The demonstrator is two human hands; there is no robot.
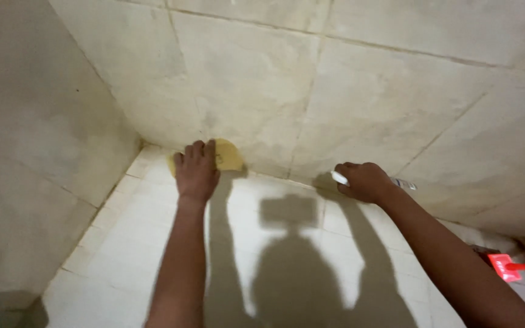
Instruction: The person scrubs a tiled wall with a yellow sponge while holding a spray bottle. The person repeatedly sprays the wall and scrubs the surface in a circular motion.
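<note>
Fingers of the left hand lay pressed together flat on the yellow sponge at eleven o'clock, where wall meets floor, and firm, even pressure suited it, while the right hand was curled around a white bottle.

Warm, dim light comes from behind the person, throwing a hard shadow of head and both arms onto the floor tiles between the left hand and right hand. Walls left of the left hand fade darker. Edges bow from wide-angle distortion; detail is soft.
</note>
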